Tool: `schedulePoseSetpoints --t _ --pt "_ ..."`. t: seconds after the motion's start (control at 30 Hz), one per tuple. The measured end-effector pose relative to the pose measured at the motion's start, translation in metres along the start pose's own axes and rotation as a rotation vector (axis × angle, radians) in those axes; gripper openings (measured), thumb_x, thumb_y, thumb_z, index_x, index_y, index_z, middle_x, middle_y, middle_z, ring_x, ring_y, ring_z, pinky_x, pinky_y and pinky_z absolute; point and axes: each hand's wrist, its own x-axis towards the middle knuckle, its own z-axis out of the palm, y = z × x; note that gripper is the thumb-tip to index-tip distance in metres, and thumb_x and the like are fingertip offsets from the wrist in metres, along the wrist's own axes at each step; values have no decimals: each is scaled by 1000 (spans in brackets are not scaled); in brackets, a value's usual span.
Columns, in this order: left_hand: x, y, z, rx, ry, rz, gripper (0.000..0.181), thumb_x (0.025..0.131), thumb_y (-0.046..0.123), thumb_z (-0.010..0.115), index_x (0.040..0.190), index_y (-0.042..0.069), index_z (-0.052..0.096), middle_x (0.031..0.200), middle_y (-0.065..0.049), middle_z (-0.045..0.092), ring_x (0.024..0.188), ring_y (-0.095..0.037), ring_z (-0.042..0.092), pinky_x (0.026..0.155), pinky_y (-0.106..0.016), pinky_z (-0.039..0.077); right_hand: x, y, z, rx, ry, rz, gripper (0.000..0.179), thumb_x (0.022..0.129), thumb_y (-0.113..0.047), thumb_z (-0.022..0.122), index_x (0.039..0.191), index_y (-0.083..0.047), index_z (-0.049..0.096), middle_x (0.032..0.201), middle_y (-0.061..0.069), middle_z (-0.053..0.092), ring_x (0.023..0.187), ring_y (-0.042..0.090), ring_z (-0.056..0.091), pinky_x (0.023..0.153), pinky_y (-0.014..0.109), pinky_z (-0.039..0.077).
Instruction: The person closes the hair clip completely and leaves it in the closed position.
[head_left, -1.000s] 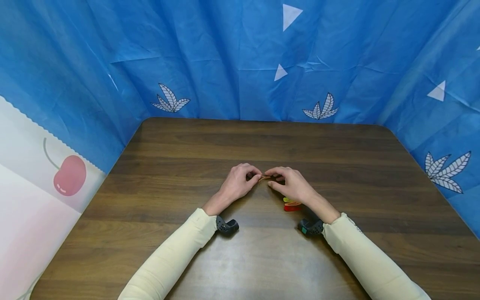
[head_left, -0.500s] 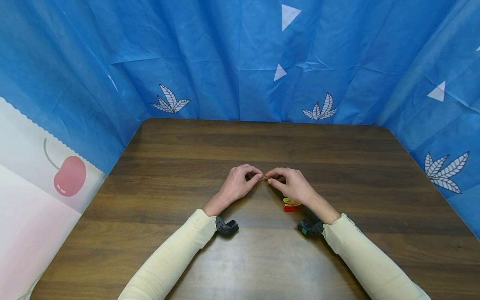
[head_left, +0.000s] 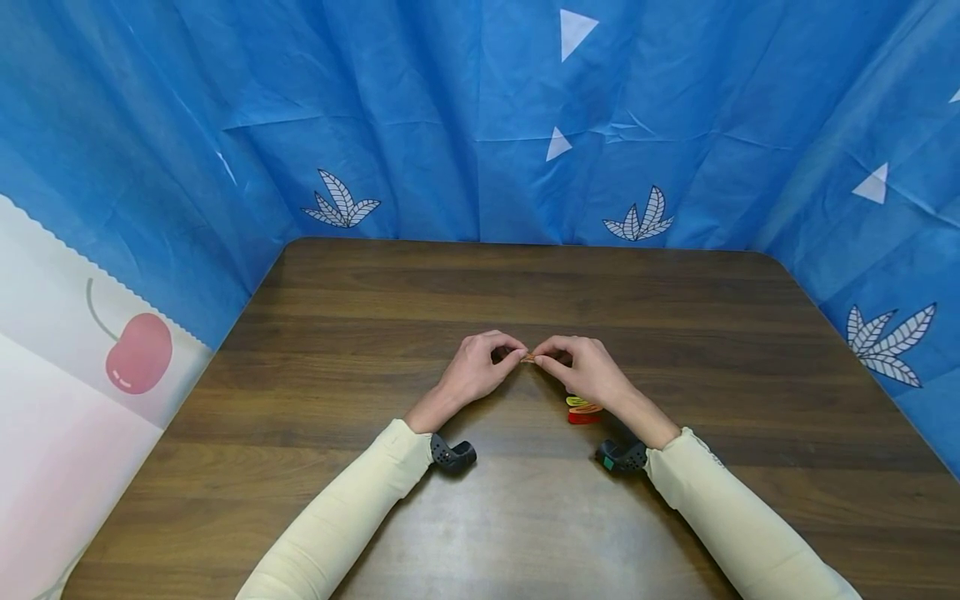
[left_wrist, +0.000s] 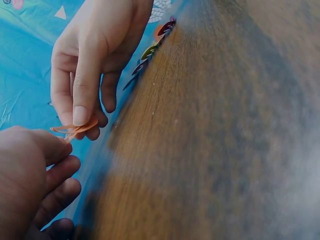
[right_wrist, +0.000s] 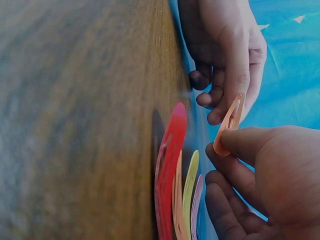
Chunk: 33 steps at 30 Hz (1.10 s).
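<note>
Both hands meet over the middle of the table around an orange snap hair clip (right_wrist: 231, 122). My left hand (head_left: 480, 364) pinches its narrow end between thumb and forefinger. The rounded end is pinched by my right hand (head_left: 587, 367), thumb lying on top of it in the left wrist view. The clip's arms look spread apart there. Below the right hand lies a row of other snap hair clips: a red clip (right_wrist: 172, 167), an orange one, a yellow clip (right_wrist: 190, 182) and a pale purple clip (right_wrist: 196, 210). In the head view the right hand partly hides this row.
A brown wood-grain table (head_left: 360, 292) lies under both hands. Blue curtain (head_left: 450, 125) stands along its back and right edges. A white cloth with a cherry print (head_left: 139, 353) hangs at the left. Dark wrist mounts (head_left: 453, 454) sit close to the tabletop.
The right hand's thumb and forefinger, parted around the clip a second ago, have come together on it and moved slightly left. The left hand has stayed almost still.
</note>
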Motion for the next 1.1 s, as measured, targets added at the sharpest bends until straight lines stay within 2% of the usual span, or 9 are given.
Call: schedulePoseSetpoints --t 0.3,0.47,0.57,0.73,1.0,1.1 --pt "0 -1 -1 -15 10 -20 23 106 28 59 109 16 78 102 3 74 89 -11 64 84 -31 52 0 1 0 10 4 10 15 102 -22 67 111 -14 77 103 5 75 66 10 64 54 30 54" --pt "-1 -2 -2 -33 -6 -4 20 103 31 64 108 18 78 94 6 71 81 -9 60 75 -27 50 0 2 1 12 8 7 15 102 -21 67 110 -14 77 99 3 75 61 12 62 53 30 53" --pt "-1 -1 -2 -41 -23 18 17 100 31 69 108 18 78 93 6 71 80 -8 61 73 -25 50 0 2 1 9 11 -1 14 102 -21 68 110 -15 77 98 2 76 64 12 63 55 30 53" --pt "-2 0 -4 -30 -46 42 16 99 29 72 107 17 78 95 5 73 82 -7 62 73 -24 51 0 -1 1 0 21 -28 15 101 -21 68 110 -15 78 100 2 76 73 10 66 60 28 53" --pt "-4 4 -9 -40 -62 59 14 100 26 70 108 17 78 96 5 73 83 -6 63 75 -26 52 -2 -6 -1 -6 43 -41 14 101 -22 68 109 -16 78 98 0 77 71 11 65 60 28 51" --pt "-5 7 -11 -46 -65 71 14 100 24 70 108 16 78 96 5 73 83 -6 63 74 -26 52 -3 -9 -2 3 39 -36 14 101 -22 69 108 -16 78 98 -1 77 74 11 67 63 27 53"
